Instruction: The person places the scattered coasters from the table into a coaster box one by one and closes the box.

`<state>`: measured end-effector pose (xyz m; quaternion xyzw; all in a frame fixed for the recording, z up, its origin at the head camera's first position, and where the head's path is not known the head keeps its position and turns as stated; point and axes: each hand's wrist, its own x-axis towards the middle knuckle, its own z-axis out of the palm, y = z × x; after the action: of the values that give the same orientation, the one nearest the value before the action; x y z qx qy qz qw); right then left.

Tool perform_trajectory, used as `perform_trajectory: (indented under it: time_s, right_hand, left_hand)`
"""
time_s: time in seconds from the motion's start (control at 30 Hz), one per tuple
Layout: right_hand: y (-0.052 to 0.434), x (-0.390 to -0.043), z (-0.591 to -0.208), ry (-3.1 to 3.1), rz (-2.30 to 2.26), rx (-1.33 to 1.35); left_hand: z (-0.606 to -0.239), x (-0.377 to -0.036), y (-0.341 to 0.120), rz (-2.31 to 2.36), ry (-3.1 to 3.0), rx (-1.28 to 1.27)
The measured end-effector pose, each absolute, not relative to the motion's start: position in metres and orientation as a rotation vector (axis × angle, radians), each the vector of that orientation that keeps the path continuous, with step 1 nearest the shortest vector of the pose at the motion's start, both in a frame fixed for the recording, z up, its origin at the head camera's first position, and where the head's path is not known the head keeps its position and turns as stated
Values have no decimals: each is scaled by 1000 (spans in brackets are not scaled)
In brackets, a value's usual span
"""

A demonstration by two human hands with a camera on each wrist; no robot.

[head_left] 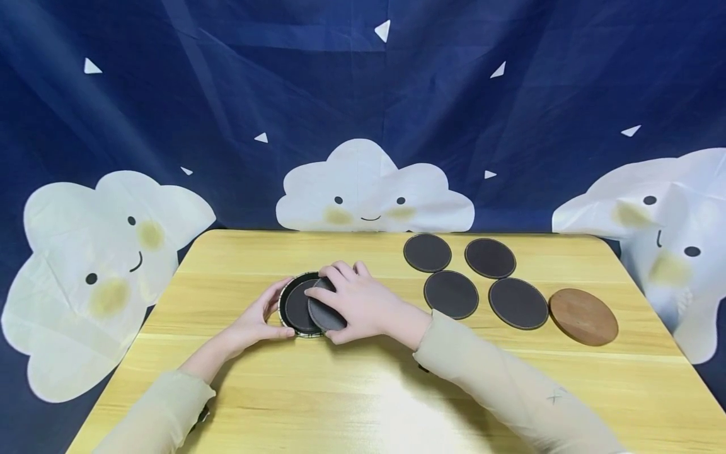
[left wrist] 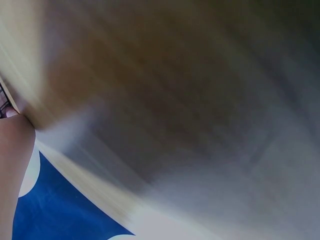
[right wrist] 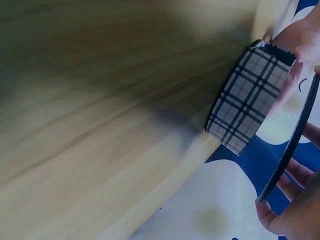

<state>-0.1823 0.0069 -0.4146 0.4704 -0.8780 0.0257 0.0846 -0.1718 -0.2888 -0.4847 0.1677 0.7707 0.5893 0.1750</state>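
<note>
A: ok so where's the dark disc (head_left: pixel 327 314) rn?
B: Over the right side of the plaid holder (right wrist: pixel 245 97), not touching it. The right hand (head_left: pixel 360 301) grips it by the edge, fingers half curled, thumb on the near side.
A: and the left hand (head_left: pixel 261 316)?
B: Curved round the holder's side. Best bet: brace the holder there and hold the disc level, centred, so it doesn't snag the rim.

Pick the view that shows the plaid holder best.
Right wrist: the plaid holder shows its patterned wall large and clear. Head looks into its opening, partly covered by the right hand and the dark disc it holds. Left wrist catches only a sliver at the left edge.
</note>
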Motion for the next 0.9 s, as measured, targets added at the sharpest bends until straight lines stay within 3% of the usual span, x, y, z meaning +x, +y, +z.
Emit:
perform_trajectory:
  time_s: [0.9]
  right_hand:
    - [-44,-209,-422,-2716,60,1382]
  left_hand:
    - [-484,-172,-289,1651,2207,443]
